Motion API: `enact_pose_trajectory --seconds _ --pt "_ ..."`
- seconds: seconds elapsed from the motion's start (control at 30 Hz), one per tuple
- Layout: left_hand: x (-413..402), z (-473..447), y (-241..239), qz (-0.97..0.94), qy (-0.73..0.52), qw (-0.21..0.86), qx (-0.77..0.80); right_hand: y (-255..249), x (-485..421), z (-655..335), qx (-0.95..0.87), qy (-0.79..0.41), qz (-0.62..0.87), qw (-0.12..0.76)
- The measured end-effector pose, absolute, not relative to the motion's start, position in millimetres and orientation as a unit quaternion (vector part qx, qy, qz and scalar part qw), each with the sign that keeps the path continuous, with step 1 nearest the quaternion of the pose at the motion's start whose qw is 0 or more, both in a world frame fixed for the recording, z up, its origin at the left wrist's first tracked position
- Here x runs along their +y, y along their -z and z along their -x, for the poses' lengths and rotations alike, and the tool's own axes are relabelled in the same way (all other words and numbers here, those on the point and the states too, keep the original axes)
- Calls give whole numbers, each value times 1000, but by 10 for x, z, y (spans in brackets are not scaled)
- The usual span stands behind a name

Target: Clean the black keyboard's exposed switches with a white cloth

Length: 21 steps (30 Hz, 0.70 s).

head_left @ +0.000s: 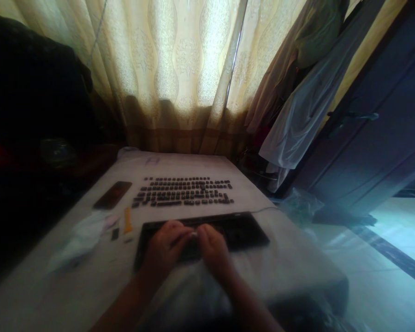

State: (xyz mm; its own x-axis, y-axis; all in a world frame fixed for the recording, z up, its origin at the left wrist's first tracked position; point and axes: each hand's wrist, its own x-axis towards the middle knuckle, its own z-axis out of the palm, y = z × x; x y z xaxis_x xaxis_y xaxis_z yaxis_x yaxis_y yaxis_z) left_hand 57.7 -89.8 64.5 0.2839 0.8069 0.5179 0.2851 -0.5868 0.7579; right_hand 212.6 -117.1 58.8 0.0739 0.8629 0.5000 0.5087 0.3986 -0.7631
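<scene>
Both hands are over the keyboard (247, 233), fingers bent and nearly closed. The left hand (169, 239) and the right hand (212, 244) meet at the fingertips, pinching one small pale piece (194, 234) between them; it is too blurred to tell what it is, or which hand bears more of it. The remaining fingers curl inward toward the palms.

The one keyboard is a long, dark, flat rectangle near the person's edge of the table (297, 265), partly hidden under the hands. One thin cable (264, 209) runs from its far side toward the right table edge. Beyond it lie loose dark keys (192, 194) in roughly five rows, too small to count singly; they are mostly squarish, with one long bar-shaped key (168, 203) in the nearest row.

To the left are one dark, smooth phone (113, 195), lying flat and slanted, one slim yellow tool (127, 221) with a wider near end, one small dark block (115, 234) just beside it, and a soft, crumpled white cloth (81, 235). A pale sheet covers the table.

Behind hangs a cream patterned curtain (186, 60), with light coming through. At the right are a sheer, draped garment (293, 129), one dark door (373, 87) with a lever handle (361, 116), and a crinkled clear plastic bag (300, 204).
</scene>
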Motion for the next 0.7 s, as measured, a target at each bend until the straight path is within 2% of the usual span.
enact_pose_trajectory --seconds 0.2,0.4,0.7 --pt "-879 -503 -618 -759 -499 205 364 -722 -1268 -2127 -641 -288 508 498" --pt "-906 -510 -707 -791 -478 192 329 -731 -1260 -2154 -632 -265 503 526" --pt "-911 -491 -699 -795 -452 197 355 -698 -1222 -2079 -585 -358 497 531"
